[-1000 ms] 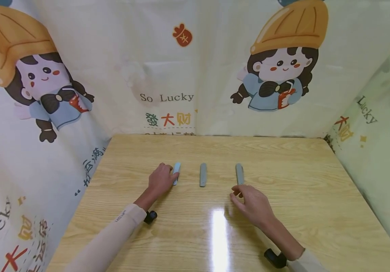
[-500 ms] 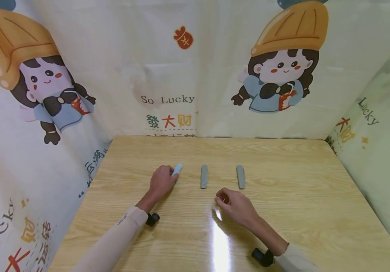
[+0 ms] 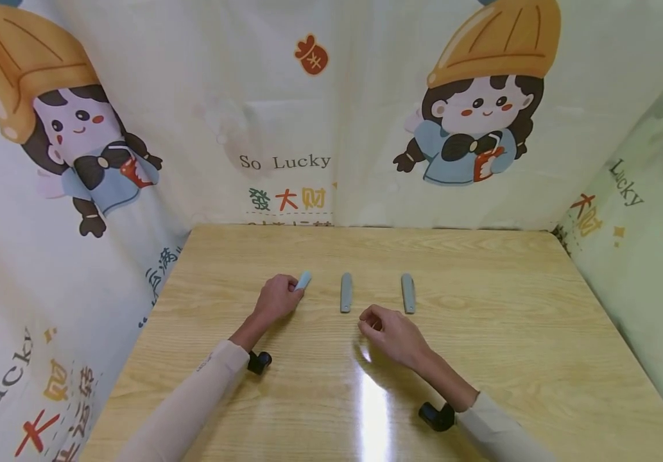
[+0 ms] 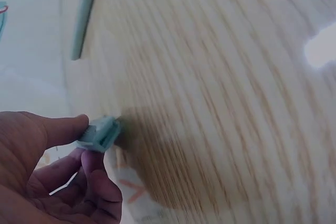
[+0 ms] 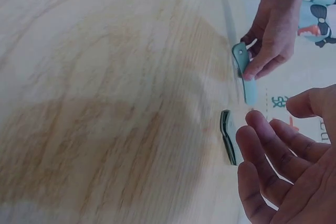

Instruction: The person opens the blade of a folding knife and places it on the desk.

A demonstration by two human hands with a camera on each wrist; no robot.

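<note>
My left hand (image 3: 277, 298) pinches a slim pale blue slotted handle (image 3: 303, 280), shaped like a closed folding knife, between thumb and fingers. In the left wrist view its slotted end (image 4: 104, 134) faces the camera; the right wrist view shows a small hole near one end of this blue handle (image 5: 247, 80). My right hand (image 3: 395, 333) is over the table with fingers loosely bent and nothing in them. Just beyond its fingertips lies a grey-green handle (image 3: 346, 293) of the same shape. A second grey-green handle (image 3: 408, 294) lies farther right.
The wooden table (image 3: 510, 308) ends at a printed cloth (image 3: 366, 128) at the back, with more cloth along both sides. A bright light reflection (image 3: 373, 410) falls on the tabletop in front. Black wrist cameras (image 3: 436, 417) are worn on both wrists.
My left hand has picked up the blue handle and tilted it. My right hand has moved left, away from the right grey-green handle, to in front of the middle one.
</note>
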